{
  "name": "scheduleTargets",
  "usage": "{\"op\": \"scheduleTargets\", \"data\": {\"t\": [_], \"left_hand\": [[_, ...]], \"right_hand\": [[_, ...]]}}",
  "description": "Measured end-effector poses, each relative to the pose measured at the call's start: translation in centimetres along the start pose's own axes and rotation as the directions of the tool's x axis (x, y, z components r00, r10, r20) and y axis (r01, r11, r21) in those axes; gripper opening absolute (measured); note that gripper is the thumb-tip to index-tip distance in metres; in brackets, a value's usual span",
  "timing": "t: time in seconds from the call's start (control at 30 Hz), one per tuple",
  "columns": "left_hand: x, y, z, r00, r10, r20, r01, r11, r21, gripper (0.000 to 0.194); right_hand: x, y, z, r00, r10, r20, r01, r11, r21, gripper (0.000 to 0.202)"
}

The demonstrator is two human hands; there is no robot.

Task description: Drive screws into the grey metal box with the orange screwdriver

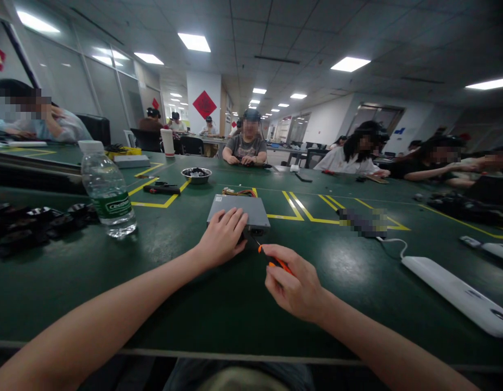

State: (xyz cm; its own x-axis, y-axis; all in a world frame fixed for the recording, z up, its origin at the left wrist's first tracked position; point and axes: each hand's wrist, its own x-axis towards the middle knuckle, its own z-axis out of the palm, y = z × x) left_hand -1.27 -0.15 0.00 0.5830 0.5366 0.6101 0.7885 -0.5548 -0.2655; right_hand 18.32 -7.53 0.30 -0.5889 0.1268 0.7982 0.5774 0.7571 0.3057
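A grey metal box (pixel 255 209) with a socket on its near side lies on the green table (pixel 186 320); coloured wires (pixel 239 192) come out behind it. My left hand (pixel 225 233) rests over the box's left part, fingers on its top and thumb low at the near side, gripping it. In my right hand (pixel 294 279) is an orange and black screwdriver (pixel 281 264), held between thumb and fingers. Its thin shaft points up and left to the near face of the box, below the socket. Whether the tip touches a screw cannot be made out.
A water bottle (pixel 111 190) stands at the left beside black round parts (pixel 43 222). Behind are a metal bowl (pixel 196 174) and a black tool (pixel 162 189). A white power bank (pixel 455 293) with a cable lies right. Several people sit around the tables.
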Motion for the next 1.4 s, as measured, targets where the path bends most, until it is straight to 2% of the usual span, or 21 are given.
{"op": "scheduleTargets", "data": {"t": [0.1,0.23,0.33,0.47,0.7,0.83,1.0,1.07,1.23,1.4], "left_hand": [[0.0,0.0,0.2,1.000,0.002,-0.009,-0.002,1.000,-0.001,0.050],[0.0,0.0,0.4,1.000,-0.010,-0.026,0.009,1.000,-0.011,0.050],[0.0,0.1,0.3,0.999,-0.019,-0.038,0.018,1.000,-0.018,0.050],[0.0,0.1,0.1,1.000,-0.019,-0.017,0.019,1.000,-0.010,0.046],[0.1,0.1,0.1,1.000,-0.020,-0.006,0.020,1.000,-0.007,0.044],[0.1,0.2,0.1,1.000,-0.020,-0.007,0.019,1.000,-0.012,0.043],[0.1,0.2,0.1,1.000,-0.023,-0.003,0.023,1.000,-0.011,0.041],[0.1,0.2,0.1,1.000,-0.021,-0.002,0.021,1.000,-0.007,0.041],[0.2,0.2,0.2,1.000,-0.025,-0.006,0.025,1.000,0.006,0.040],[0.3,0.2,0.3,1.000,-0.026,-0.007,0.026,1.000,0.001,0.039]], "right_hand": [[0.1,0.0,-0.1,1.000,-0.008,-0.029,0.007,0.998,-0.056,0.017],[0.0,-0.1,-0.2,0.996,-0.089,0.008,0.089,0.996,0.006,0.021],[0.0,-0.2,-0.2,1.000,-0.012,0.027,0.011,0.999,0.037,0.017],[-0.1,0.1,-0.4,0.997,0.069,-0.016,-0.069,0.998,-0.011,0.012],[-0.3,0.1,-0.2,0.999,-0.001,0.038,-0.003,0.994,0.106,0.018],[-0.3,0.1,-0.3,1.000,-0.005,0.021,0.004,0.999,0.048,0.014],[-0.3,-0.1,-0.2,0.990,-0.087,0.107,0.074,0.990,0.119,0.015],[-0.2,-0.3,-0.2,0.992,-0.077,0.102,0.063,0.988,0.139,0.015],[0.2,-0.6,-0.9,0.999,-0.003,0.035,0.003,1.000,0.000,0.010],[-0.1,-0.9,-0.7,0.998,0.003,0.060,-0.009,0.994,0.107,0.011]]}}
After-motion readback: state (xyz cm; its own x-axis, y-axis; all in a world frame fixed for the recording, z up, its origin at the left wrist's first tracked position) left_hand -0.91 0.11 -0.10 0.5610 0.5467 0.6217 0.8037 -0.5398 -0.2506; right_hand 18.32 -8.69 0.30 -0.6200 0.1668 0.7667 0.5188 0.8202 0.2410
